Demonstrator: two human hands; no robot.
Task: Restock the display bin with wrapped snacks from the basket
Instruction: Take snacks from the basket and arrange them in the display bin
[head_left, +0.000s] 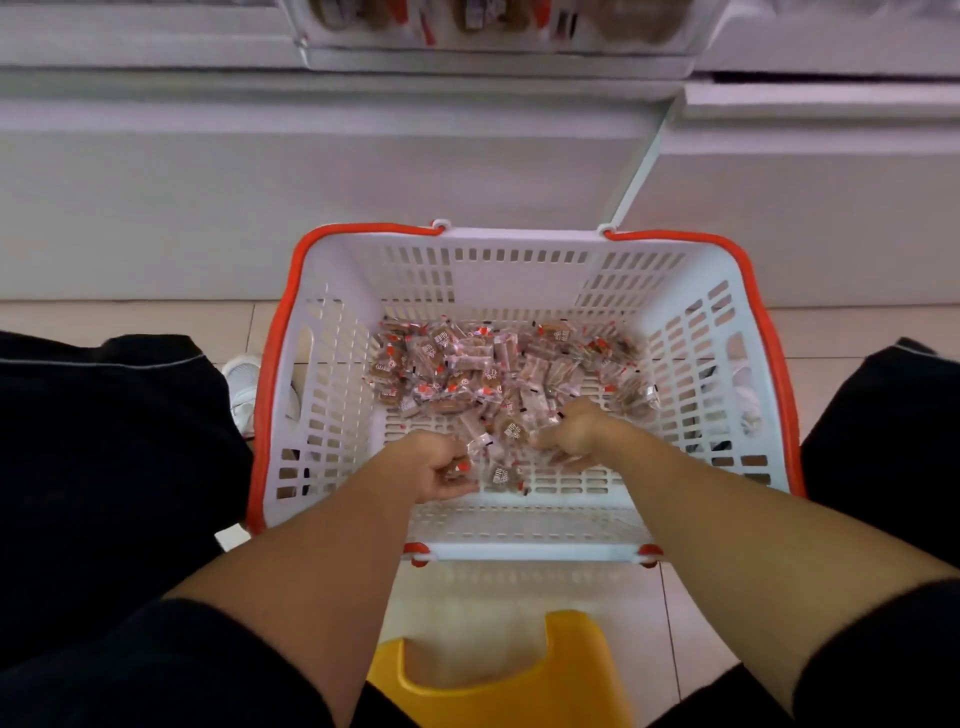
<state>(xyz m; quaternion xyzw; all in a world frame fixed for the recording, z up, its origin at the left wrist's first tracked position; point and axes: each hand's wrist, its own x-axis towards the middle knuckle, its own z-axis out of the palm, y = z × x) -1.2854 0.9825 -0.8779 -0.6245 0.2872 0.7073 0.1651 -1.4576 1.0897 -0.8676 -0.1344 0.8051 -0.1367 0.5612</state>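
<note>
Both hands, left (441, 467) and right (566, 436), seemingly curl around wrapped snacks (498, 374) inside the basket (727, 332).

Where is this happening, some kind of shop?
Most likely a shop, in front of a display fixture. A white shopping basket with orange handles sits on a tiled floor, holding many wrapped snacks, and above it a clear display bin holds similar packets on a white shelf unit.

We count one basket (332, 322), two hands inside it, and more wrapped snacks (498, 369) than we can number.
</note>
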